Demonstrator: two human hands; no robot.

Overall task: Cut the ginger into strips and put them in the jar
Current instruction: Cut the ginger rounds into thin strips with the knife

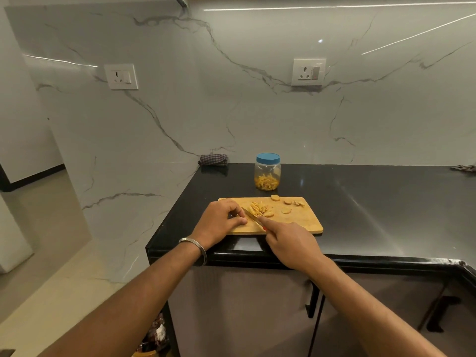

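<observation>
On the cutting board (296, 222), the left hand (220, 220) curls at the left end, seemingly steadying ginger I cannot see, the right hand (291, 243) grips the knife (251, 216) beside cut strips (258, 208), uncut slices (286, 210) lie rightward, and the lidded jar (267, 171) stands behind, blocked until opened.

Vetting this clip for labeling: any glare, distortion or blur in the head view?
Head view: wide-angle bend curves the wall and counter edges; light streaks glare on the marble wall and black counter; warm, dim light; ginger strips and knife look small and soft; jar reads clearly.
</observation>
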